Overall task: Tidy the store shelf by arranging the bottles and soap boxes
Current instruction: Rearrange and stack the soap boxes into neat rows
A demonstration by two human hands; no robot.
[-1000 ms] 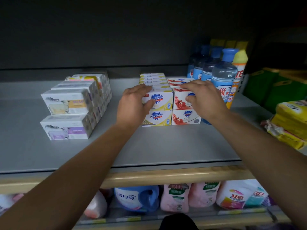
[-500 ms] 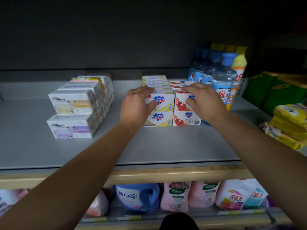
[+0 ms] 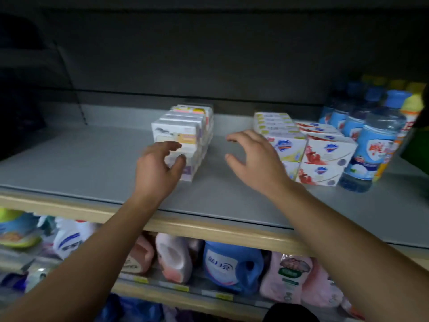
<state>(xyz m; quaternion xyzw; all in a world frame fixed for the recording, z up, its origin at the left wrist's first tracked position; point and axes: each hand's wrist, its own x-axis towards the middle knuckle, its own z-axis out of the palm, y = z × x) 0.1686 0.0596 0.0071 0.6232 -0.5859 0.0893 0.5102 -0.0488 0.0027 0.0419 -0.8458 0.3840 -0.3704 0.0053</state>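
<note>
Two blocks: shield-logo boxes (image 3: 308,152) at 3 o'clock squared beside bottles (image 3: 373,145); pale boxes (image 3: 183,133) at 12 o'clock untidied, I judge.
Change: both hands have left the shield-logo boxes.
Left hand (image 3: 157,170): released, reaching the pale stack.
Right hand (image 3: 257,161): spread, holding nothing.
</note>
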